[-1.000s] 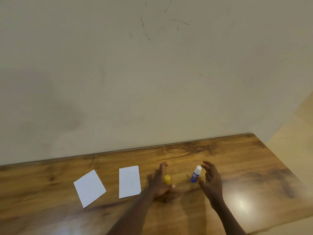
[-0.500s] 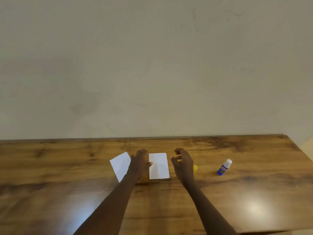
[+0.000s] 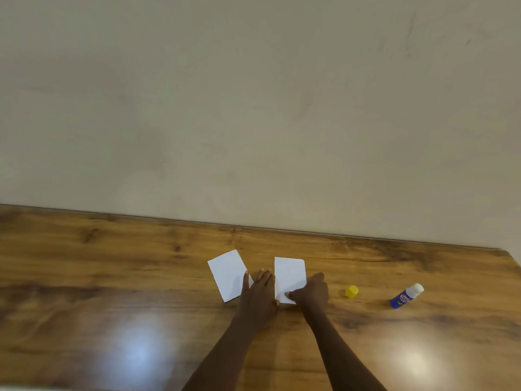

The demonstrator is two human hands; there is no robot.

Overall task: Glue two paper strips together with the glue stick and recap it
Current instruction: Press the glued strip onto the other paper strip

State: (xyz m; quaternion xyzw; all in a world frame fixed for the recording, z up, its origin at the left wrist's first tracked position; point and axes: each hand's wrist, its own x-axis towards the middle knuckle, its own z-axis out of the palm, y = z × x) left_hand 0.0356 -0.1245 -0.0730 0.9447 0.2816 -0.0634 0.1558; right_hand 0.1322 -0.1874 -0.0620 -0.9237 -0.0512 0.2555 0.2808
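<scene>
Head view: two bare forearms reach up from the bottom edge over a glossy wooden table [image 3: 112, 277]. Left hand [image 3: 258, 294] lies flat, fingers spread, between the two paper pieces, its outer fingers overlapping the near right edge of the left paper [image 3: 228, 273]. Right hand [image 3: 311, 292] rests on the near right corner of the right paper [image 3: 290, 275], thumb and fingertips pressed to the sheet; whether it pinches the edge or only presses it down I cannot tell. Right of that hand sits the yellow cap [image 3: 351, 291], apart from everything. Further right lies the uncapped glue stick [image 3: 406, 296], tilted, white tip pointing away. Beyond the table rises a plain beige wall [image 3: 253, 108].
</scene>
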